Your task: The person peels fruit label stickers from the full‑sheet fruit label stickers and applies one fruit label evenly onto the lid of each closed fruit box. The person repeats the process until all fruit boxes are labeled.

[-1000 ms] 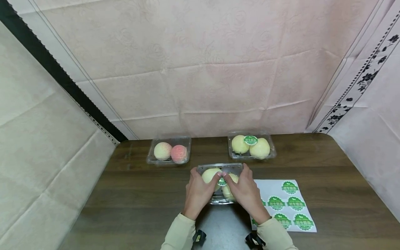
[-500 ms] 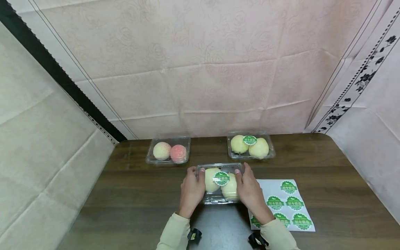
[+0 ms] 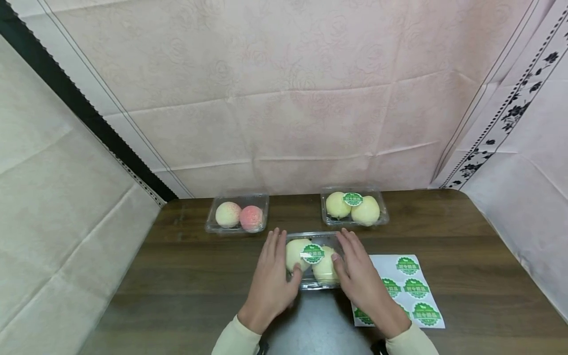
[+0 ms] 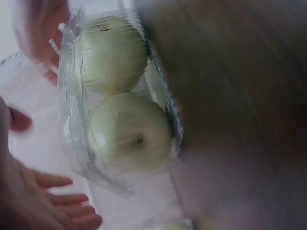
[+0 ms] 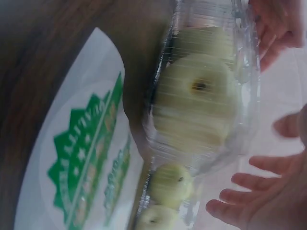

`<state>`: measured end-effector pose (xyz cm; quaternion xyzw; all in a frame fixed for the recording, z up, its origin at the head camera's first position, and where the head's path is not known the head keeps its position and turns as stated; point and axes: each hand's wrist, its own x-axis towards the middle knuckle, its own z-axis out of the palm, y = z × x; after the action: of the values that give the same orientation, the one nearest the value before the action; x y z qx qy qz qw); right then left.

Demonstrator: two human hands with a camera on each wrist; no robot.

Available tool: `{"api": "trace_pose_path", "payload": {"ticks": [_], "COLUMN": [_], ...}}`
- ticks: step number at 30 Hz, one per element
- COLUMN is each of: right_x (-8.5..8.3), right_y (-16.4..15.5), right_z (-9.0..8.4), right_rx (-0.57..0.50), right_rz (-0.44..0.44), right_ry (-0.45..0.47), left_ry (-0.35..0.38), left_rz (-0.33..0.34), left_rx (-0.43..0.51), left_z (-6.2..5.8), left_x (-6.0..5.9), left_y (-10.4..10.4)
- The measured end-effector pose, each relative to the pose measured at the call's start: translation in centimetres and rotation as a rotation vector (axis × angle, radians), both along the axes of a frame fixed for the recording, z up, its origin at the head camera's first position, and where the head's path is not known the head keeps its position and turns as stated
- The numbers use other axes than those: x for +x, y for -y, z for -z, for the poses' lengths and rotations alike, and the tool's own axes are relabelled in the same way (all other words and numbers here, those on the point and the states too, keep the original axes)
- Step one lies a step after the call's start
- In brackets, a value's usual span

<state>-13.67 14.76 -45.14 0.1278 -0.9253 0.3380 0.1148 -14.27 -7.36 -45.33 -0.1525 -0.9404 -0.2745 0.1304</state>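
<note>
A clear plastic clamshell box [image 3: 312, 285] lies before me on the table, with two pale yellow-green round fruits [image 4: 132, 132] inside. A round green-and-white sticker [image 3: 312, 253] sits on its lid. My left hand [image 3: 271, 281] is at the box's left side, fingers straight and thumb spread; the left wrist view shows it apart from the plastic. At the other side, my right hand [image 3: 368, 286] has its fingers extended, and in the right wrist view a gap separates them from the box. Neither hand holds anything. Both wrist views are blurred.
A white sheet of green stickers [image 3: 410, 291] lies to the right, partly under my right forearm. Behind stand a clear box [image 3: 213, 226] with two pinkish fruits and a stickered box [image 3: 385, 217] with two pale fruits. Cloth hangs past the table's far edge.
Both thumbs moved off the sticker to the box's sides, then the hands released the box and their fingers straightened. The box has stayed roughly in place.
</note>
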Motion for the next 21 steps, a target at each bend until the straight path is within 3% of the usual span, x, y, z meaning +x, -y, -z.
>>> {"api": "trace_pose_path", "payload": {"ticks": [4, 8, 12, 21], "right_x": [1.2, 2.1, 2.4, 1.5], "right_y": [0.2, 0.8, 1.7, 3.7], "right_z": [-0.4, -0.9, -1.3, -1.6], "right_rx": [0.159, 0.244, 0.286, 0.350], "right_rz": [-0.047, -0.085, -0.110, -0.170], "right_ry": [0.012, 0.060, 0.092, 0.171], "left_ry": [-0.077, -0.116, -0.127, -0.158], "left_rz": [0.066, 0.069, 0.053, 0.035], "left_rx": [-0.268, -0.479, -0.584, -0.678], "left_z": [-0.1, 0.0, 0.1, 1.0], "left_x": [0.8, 1.5, 1.9, 2.1], "left_y": [0.0, -0.4, -1.4, -3.8]}}
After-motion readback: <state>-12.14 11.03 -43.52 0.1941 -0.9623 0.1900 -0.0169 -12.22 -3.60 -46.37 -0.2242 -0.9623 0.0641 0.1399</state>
